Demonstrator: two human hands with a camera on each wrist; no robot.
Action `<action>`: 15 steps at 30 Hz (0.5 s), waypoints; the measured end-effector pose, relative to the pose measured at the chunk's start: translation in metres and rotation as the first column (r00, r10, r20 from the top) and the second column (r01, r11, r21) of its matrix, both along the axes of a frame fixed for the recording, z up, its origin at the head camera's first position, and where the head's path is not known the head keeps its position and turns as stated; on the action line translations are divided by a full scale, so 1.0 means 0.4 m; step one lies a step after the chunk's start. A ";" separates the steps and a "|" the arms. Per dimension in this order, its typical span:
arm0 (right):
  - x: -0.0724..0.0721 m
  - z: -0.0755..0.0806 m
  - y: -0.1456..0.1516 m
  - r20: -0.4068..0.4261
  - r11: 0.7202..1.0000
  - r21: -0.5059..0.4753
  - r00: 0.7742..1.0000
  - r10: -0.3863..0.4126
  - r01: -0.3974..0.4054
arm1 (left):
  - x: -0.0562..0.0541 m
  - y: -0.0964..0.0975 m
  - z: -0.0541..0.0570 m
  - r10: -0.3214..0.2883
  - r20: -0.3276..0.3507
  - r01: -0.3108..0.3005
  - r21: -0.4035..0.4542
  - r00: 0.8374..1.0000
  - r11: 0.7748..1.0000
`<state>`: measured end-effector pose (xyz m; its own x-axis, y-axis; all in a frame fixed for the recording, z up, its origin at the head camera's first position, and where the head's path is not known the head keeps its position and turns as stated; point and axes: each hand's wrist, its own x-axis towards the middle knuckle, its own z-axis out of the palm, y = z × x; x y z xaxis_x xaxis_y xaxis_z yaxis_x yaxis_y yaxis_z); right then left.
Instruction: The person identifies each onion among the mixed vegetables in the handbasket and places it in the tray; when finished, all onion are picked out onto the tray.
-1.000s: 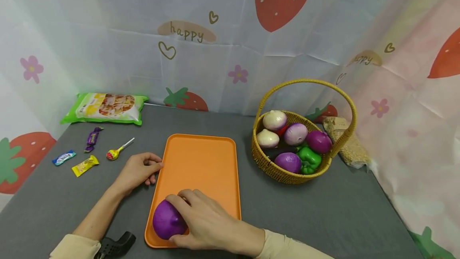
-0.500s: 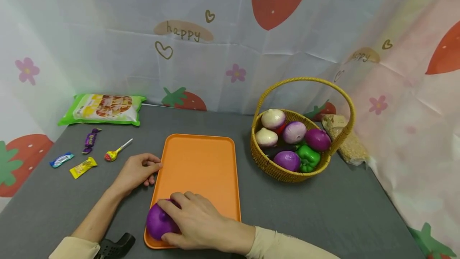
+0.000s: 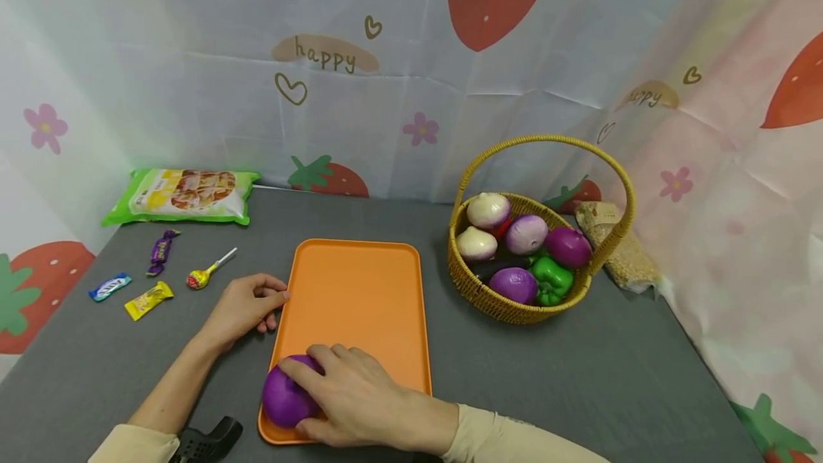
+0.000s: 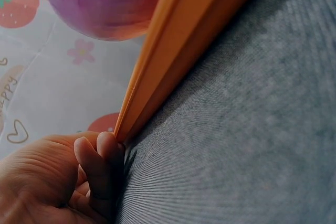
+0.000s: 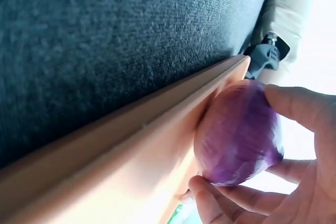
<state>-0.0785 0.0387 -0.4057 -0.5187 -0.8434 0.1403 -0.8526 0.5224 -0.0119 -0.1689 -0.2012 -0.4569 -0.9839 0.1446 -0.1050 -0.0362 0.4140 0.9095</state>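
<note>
purple onion (image 3: 283, 400) is sitting at the near left corner of the orange tray (image 3: 353, 291), the right hand (image 3: 363, 402) grasping it; the left hand (image 3: 247, 306) is pinching the tray's left edge. a wicker basket (image 3: 508, 311) is standing toward the far right corner of the surface (image 3: 553, 391).

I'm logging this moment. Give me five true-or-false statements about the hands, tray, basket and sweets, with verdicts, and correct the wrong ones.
1. The right hand holds a purple onion at the near left corner of the orange tray. True.

2. The left hand grips a lollipop. False: its fingertips are at the tray's left rim; the lollipop lies on the table.

3. A green bell pepper is in the wicker basket. True.

4. In the head view, the basket stands left of the tray. False: it stands to the right.

5. The purple-wrapped candy lies inside the tray. False: it lies on the table, left of the tray.
</note>
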 end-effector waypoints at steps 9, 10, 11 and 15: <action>0.002 0.001 -0.008 0.008 0.999 -0.034 0.999 -0.033 0.034 | 0.001 0.000 -0.003 0.002 -0.005 -0.002 0.002 1.000 1.000; 0.001 0.002 -0.009 0.017 0.999 -0.032 0.999 -0.036 0.036 | 0.000 0.001 -0.003 0.002 -0.004 -0.002 0.002 1.000 1.000; 0.001 0.003 -0.009 0.023 0.999 -0.028 0.999 -0.037 0.038 | 0.000 0.001 -0.003 0.002 -0.003 -0.002 0.003 1.000 1.000; 0.001 0.007 -0.010 0.022 1.000 -0.009 0.999 -0.025 0.025 | 0.000 0.001 -0.002 0.001 0.000 -0.001 0.003 1.000 1.000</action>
<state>-0.0780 0.0345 -0.4028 -0.5426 -0.8288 0.1366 -0.8388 0.5432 -0.0358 -0.1689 -0.2010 -0.4579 -0.9840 0.1442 -0.1042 -0.0362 0.4112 0.9108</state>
